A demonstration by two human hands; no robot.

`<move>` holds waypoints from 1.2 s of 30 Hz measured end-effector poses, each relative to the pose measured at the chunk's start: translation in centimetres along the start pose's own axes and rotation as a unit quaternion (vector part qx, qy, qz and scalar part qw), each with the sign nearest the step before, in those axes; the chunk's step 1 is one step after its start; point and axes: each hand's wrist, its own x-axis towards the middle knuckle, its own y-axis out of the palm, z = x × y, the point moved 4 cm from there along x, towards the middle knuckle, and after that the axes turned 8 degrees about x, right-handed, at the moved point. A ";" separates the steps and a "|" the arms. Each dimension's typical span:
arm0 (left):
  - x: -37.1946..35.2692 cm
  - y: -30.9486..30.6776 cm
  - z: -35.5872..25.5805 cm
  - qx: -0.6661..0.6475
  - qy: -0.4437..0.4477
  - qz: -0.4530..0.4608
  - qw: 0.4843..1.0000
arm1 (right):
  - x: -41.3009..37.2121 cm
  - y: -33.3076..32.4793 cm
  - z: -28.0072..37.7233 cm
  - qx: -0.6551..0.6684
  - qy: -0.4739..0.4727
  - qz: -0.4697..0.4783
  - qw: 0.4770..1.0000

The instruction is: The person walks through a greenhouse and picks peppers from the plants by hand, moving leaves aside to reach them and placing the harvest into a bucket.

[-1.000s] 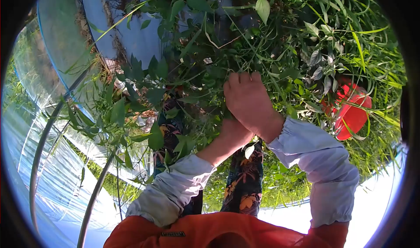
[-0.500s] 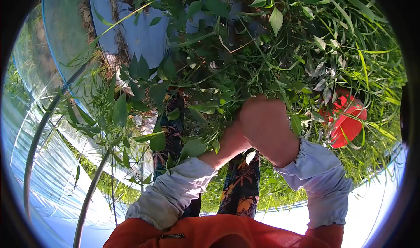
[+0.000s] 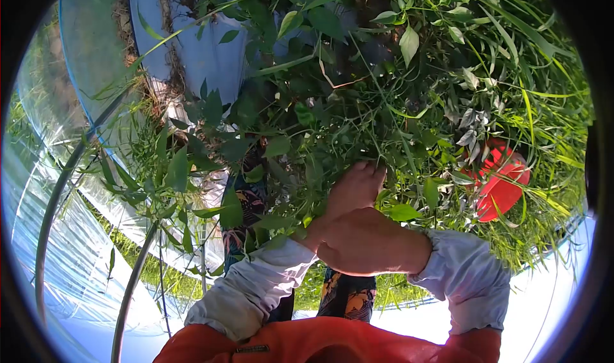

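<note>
My left hand [image 3: 359, 187] reaches into the leafy green plants [image 3: 313, 165], its back up and its visible fingers curled down together among the stems. Whatever it grips is hidden. Across my left wrist lies my right hand [image 3: 368, 241], back up, nearer my body. Its fingers are folded out of sight, so I cannot tell whether it holds anything. Thin stems and broad leaves surround both hands. Pale sleeve covers reach down to both wrists.
A red object [image 3: 502, 187] sits in the grass at the right. Curved poles [image 3: 131, 283] and clear plastic sheeting [image 3: 83, 248] stand at the left. Pale ground sheeting [image 3: 192, 53] shows at the upper left. My patterned trouser legs [image 3: 348, 292] are below.
My right hand has moved down and left, from in front of my left hand to across its wrist. The back of my left hand has come into view.
</note>
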 end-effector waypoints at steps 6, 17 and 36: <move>-0.6 -1.4 -0.4 -0.128 -0.059 0.008 0.990 | 5.5 -12.9 -6.4 -0.237 0.096 -0.451 0.855; -0.5 -3.1 -0.7 -0.058 -0.015 -0.006 0.998 | 10.2 -17.7 -12.1 -0.155 0.212 -0.338 0.904; -2.7 1.5 0.2 -0.166 -0.035 -0.037 0.985 | 4.1 -6.0 -1.1 -0.220 -0.046 -0.463 0.857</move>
